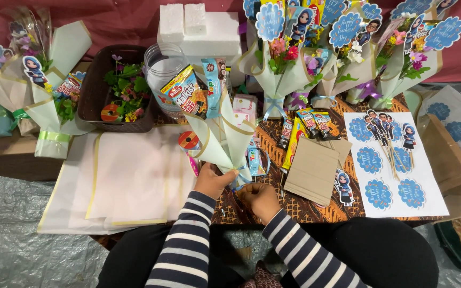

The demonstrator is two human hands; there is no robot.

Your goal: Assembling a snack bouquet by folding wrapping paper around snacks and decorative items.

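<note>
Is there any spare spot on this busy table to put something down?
The flat cream paper sheets, between the brown basket and the left hand, lie bare. A patterned strip by the right hand below the cardboard is partly free. The back row of bouquets is crowded.

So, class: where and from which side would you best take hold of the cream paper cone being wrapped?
Grip the cream paper cone at its narrow gathered base, coming from below. The top flares open and would crumple; the left hand already holds there, probably the firmest spot.
</note>
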